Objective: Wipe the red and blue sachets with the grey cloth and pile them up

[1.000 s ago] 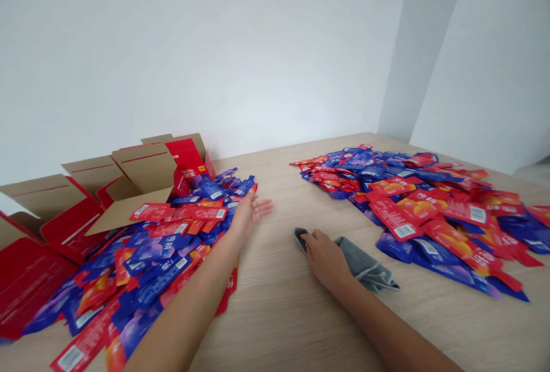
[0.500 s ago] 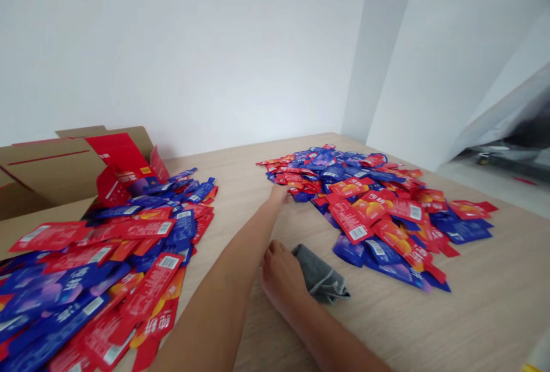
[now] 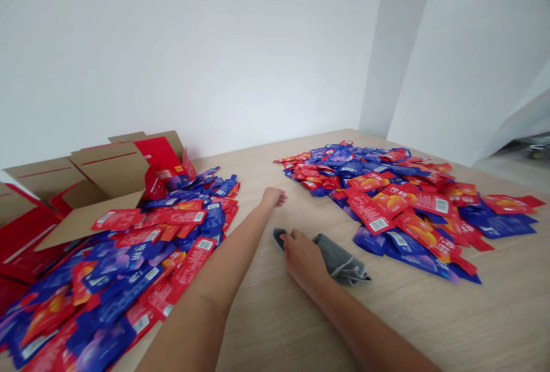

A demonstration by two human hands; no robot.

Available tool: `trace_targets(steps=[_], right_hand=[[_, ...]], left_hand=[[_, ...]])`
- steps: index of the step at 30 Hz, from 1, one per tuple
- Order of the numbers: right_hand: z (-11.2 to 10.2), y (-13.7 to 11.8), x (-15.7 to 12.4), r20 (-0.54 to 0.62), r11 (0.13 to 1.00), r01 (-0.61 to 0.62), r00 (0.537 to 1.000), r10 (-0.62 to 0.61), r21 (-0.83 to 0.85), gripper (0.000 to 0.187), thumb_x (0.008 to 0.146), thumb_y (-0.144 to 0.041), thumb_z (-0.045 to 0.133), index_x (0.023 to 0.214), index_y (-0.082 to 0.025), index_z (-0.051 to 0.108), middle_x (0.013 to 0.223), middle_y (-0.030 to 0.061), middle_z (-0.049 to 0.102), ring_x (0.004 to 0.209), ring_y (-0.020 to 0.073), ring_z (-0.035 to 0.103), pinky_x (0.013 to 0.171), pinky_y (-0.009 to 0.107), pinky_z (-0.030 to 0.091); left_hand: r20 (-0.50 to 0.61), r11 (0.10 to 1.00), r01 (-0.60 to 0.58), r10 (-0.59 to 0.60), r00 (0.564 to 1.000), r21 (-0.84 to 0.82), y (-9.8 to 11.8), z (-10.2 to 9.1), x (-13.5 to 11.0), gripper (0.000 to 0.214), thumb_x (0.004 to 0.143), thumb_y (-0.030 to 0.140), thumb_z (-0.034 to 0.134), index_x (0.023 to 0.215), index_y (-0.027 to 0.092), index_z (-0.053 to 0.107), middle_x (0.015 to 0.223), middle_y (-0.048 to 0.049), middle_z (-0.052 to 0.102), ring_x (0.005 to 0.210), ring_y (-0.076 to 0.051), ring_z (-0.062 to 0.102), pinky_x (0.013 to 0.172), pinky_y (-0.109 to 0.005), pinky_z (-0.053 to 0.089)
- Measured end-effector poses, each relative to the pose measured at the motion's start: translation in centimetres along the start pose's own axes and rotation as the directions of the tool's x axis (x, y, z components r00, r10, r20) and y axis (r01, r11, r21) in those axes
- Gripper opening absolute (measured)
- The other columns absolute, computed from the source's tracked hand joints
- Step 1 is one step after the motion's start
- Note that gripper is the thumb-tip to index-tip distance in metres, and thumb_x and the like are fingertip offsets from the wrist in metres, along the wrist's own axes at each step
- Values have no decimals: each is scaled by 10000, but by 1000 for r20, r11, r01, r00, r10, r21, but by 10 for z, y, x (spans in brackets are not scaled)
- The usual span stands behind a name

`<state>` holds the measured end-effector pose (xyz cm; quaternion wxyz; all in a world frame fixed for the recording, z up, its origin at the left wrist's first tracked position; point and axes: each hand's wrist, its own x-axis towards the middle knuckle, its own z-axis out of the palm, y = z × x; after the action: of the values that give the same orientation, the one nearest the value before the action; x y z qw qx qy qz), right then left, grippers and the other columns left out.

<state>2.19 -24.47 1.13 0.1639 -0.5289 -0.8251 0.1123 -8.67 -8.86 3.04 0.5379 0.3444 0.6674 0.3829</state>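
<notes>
My left hand (image 3: 274, 196) reaches out over the bare strip of the wooden table (image 3: 429, 326) between two heaps of packets, its fingers curled into a loose fist with nothing seen in it. My right hand (image 3: 303, 258) lies palm down on a crumpled grey cloth (image 3: 341, 261) on the table. One heap of red and blue flat packets (image 3: 129, 257) spreads at the left. A second heap of the same packets (image 3: 399, 206) lies at the right, a short way from the cloth.
Open brown and red cardboard boxes (image 3: 107, 177) stand at the far left behind the left heap. A white wall runs along the table's far edge, with a white pillar at the back right.
My left hand went from open beside the left heap, across to the near edge of the right heap, then drew back to the middle with fingers curled. My right hand stayed on the cloth.
</notes>
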Motion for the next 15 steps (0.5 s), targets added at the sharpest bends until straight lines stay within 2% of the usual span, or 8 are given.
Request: trace_targets(steps=[2, 5, 10, 15], right_hand=[[1, -2, 0, -4, 1000, 8, 1000, -8, -6, 350, 885, -157, 342, 1154, -176, 565, 981, 109, 589, 904, 207, 552, 743, 293, 408], [2, -4, 0, -11, 1000, 32, 999, -32, -1, 349, 884, -160, 337, 1144, -171, 570, 971, 110, 590, 890, 210, 554, 729, 299, 411], [4, -3, 1, -22, 999, 39, 999, -39, 4, 319, 871, -143, 352, 1074, -170, 596, 925, 98, 600, 863, 208, 559, 705, 291, 419], [5, -2, 4, -1, 998, 55, 999, -55, 23, 280, 831, -104, 396, 981, -153, 627, 947, 107, 613, 865, 210, 554, 711, 290, 424]], left_hand=[[2, 1000, 15, -15, 1000, 6, -4, -7, -6, 330, 868, 325, 523, 1148, 150, 511, 1138, -85, 542, 961, -197, 565, 801, -400, 492], [21, 999, 32, -32, 999, 5, -6, 0, -7, 318, 870, 323, 521, 1135, 149, 517, 1114, -80, 553, 934, -187, 574, 780, -386, 501], [81, 999, 40, -39, 996, -13, 0, 45, 11, 307, 876, 330, 511, 1119, 143, 523, 1076, -75, 567, 892, -173, 584, 750, -363, 509], [131, 999, 48, -49, 990, 13, 8, 89, 31, 327, 869, 326, 522, 1145, 150, 513, 1134, -84, 545, 957, -196, 567, 799, -399, 493]])
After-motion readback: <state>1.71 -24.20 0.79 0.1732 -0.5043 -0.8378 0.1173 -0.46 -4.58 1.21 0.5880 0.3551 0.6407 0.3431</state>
